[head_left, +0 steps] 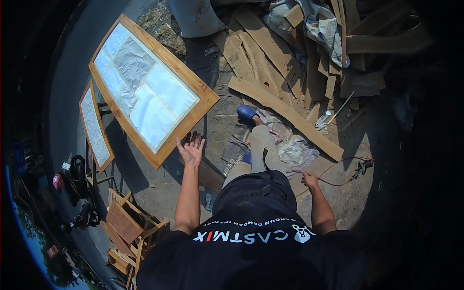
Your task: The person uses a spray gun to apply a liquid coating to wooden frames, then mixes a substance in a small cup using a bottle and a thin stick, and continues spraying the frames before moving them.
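Observation:
A large wooden-framed panel, its middle covered with white and grey sheeting, is propped at a tilt to my left. My left hand is beside its lower near corner, palm up with the fingers spread; whether a fingertip touches the frame I cannot tell. On the right, my right hand is closed, with a thin dark tip sticking out to its left. What it grips is too small to make out. A thin orange-brown hose curves close by this hand toward a dark fitting on the ground.
A smaller wooden-framed panel stands behind the large one. Loose planks and scrap wood are heaped ahead, with crumpled plastic by my feet. Wooden furniture pieces lie at the lower left, near a parked motorbike.

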`<state>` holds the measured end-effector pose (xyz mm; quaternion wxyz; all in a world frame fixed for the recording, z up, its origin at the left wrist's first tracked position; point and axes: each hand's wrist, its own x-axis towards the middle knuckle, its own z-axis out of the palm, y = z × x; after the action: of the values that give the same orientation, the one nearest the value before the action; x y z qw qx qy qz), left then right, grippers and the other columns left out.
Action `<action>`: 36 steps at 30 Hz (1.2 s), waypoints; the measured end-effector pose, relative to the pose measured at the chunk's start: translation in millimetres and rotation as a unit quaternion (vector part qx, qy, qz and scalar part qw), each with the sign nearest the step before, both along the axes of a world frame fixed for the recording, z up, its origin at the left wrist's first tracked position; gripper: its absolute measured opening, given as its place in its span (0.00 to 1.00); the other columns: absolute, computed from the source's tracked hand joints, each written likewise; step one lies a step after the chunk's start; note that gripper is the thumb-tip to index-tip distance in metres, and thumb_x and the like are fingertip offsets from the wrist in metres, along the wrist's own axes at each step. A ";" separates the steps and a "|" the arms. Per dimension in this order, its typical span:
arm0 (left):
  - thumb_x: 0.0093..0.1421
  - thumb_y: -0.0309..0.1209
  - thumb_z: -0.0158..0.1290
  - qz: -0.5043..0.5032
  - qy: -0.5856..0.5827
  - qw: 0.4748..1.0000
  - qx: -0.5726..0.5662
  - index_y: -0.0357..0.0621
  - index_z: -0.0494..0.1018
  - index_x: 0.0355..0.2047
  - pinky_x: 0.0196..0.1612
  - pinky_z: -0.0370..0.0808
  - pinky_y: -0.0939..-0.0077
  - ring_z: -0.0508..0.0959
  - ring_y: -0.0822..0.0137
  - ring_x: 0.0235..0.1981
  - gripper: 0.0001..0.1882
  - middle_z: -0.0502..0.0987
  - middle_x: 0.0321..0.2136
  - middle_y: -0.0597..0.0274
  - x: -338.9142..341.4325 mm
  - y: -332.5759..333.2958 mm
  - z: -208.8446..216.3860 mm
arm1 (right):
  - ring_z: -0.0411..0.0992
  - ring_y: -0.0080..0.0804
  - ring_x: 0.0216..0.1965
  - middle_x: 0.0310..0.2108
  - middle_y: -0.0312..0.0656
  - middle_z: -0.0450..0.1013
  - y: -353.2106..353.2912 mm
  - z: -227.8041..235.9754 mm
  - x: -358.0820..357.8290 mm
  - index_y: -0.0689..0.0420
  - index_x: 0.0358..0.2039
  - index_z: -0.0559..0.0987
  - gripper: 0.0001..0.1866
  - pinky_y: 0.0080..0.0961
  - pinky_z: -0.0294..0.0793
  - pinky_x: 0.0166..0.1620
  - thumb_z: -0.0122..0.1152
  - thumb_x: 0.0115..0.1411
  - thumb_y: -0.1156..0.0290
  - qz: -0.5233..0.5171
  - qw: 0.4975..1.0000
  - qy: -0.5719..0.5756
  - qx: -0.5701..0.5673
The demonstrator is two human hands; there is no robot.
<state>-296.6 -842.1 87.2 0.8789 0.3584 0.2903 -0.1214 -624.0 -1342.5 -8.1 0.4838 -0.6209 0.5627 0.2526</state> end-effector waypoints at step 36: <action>0.49 0.53 0.66 -0.714 0.093 0.234 0.653 0.55 0.53 0.71 0.56 0.74 0.48 0.73 0.33 0.55 0.53 0.64 0.59 0.28 -540.8 -325.8 -282.4 | 0.73 0.48 0.58 0.58 0.59 0.72 -639.2 -401.6 -474.6 0.67 0.64 0.67 0.53 0.36 0.72 0.59 0.77 0.47 0.43 -0.292 0.890 0.043 -0.346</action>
<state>-837.4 -1167.8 -195.2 -0.1417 0.8539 -0.0271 -0.5000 -1098.6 -1981.7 -409.7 0.2659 -0.5449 0.7907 -0.0848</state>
